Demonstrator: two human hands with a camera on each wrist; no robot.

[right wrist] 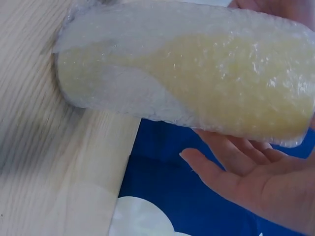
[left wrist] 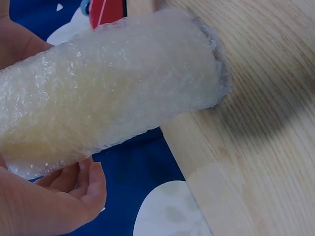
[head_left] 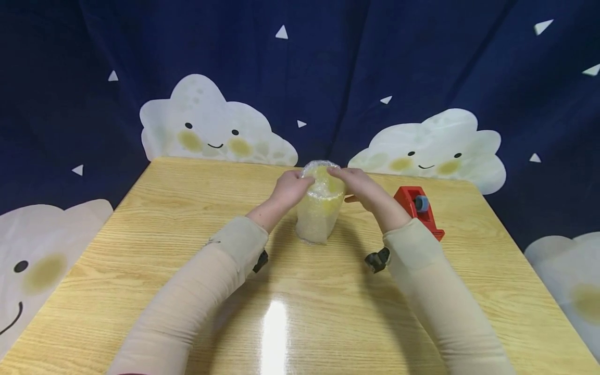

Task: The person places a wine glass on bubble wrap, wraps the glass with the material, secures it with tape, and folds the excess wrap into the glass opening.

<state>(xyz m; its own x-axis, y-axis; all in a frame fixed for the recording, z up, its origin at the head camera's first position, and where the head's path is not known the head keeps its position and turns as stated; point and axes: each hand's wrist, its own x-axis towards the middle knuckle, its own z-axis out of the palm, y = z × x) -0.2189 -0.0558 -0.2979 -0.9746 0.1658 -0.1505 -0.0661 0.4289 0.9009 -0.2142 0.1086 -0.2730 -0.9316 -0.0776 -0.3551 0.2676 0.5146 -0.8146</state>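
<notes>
A roughly cylindrical bundle in clear bubble wrap (head_left: 320, 211), with something yellow showing through, stands upright near the table's far side. My left hand (head_left: 289, 188) holds its upper left side, thumb at the rim; in the left wrist view the left fingers (left wrist: 91, 184) bend around the wrap. On the opposite side, my right hand (head_left: 360, 185) holds the upper part with the thumb over the top edge. The right wrist view shows the right hand (right wrist: 266, 177) with several fingers behind the bundle and one standing apart from it. The wrap hides the contents.
A red tape dispenser (head_left: 417, 208) with a blue-rimmed roll stands right of the bundle, partly behind my right forearm. The wooden table (head_left: 319, 312) ends at a dark blue curtain (head_left: 319, 62) printed with clouds.
</notes>
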